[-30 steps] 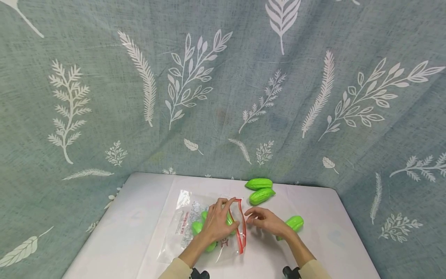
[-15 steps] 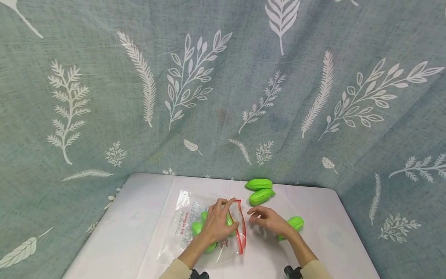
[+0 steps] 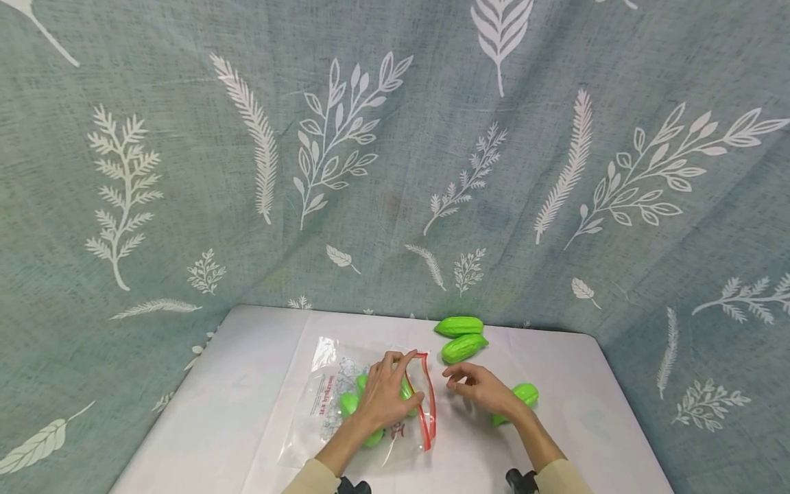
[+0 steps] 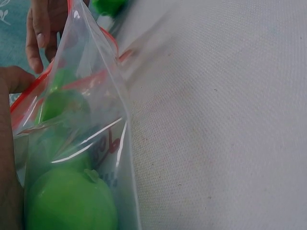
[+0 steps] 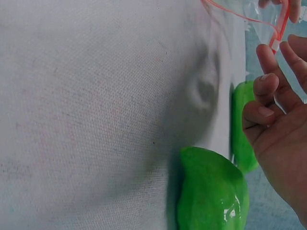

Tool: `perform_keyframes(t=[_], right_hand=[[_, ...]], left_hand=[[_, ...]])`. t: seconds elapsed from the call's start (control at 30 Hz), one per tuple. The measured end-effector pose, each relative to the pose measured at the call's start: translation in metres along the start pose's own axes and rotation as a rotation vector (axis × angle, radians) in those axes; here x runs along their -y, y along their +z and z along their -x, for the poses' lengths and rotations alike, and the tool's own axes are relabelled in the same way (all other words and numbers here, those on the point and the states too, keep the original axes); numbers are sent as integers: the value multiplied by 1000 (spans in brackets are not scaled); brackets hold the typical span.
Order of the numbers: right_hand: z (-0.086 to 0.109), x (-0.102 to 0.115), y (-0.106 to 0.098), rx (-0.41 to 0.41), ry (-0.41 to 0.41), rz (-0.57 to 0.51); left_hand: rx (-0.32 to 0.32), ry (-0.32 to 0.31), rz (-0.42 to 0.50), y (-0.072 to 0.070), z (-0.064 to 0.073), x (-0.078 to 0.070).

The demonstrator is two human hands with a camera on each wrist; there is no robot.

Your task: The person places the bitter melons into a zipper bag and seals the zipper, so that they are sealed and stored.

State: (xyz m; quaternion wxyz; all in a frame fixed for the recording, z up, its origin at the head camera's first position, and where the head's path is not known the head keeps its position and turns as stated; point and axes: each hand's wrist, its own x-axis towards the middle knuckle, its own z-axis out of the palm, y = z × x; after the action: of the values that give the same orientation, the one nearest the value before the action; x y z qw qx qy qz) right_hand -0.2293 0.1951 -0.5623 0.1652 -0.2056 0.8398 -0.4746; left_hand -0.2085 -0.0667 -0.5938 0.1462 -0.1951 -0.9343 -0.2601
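A clear zip bag (image 3: 302,439) with a red-edged mouth lies on the white table, its mouth toward the right. Inside it are several bright green ridged gourds (image 3: 348,405), seen through the plastic in the left wrist view too. My left hand (image 3: 385,394) lies across the bag and holds it by the red rim, thumb (image 4: 17,79) at the edge. To the right of the mouth my right hand (image 3: 484,391) hovers with loosely bent fingers, holding nothing. Another green gourd (image 3: 524,394) lies beside the right forearm, partly hidden by it.
Two more gourds, one (image 3: 459,326) behind the other (image 3: 464,348), lie at the table's back edge. A grey-green leaf-patterned curtain (image 3: 370,171) hangs behind and around the table (image 3: 204,412).
My right hand has drawn slightly away to the right from the bag's mouth. The left hand and the bag have stayed in place.
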Motion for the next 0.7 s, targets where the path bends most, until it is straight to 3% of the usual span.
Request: perform_keyframes(t=[0.4,0.7], right_hand=[[-8,6,-5,-82,-8,73],[-19,5,-25,-210,86,95]], left_hand=[[7,-2,13,-2,-1,-1],[8,0,-5,-1,-2,-1]])
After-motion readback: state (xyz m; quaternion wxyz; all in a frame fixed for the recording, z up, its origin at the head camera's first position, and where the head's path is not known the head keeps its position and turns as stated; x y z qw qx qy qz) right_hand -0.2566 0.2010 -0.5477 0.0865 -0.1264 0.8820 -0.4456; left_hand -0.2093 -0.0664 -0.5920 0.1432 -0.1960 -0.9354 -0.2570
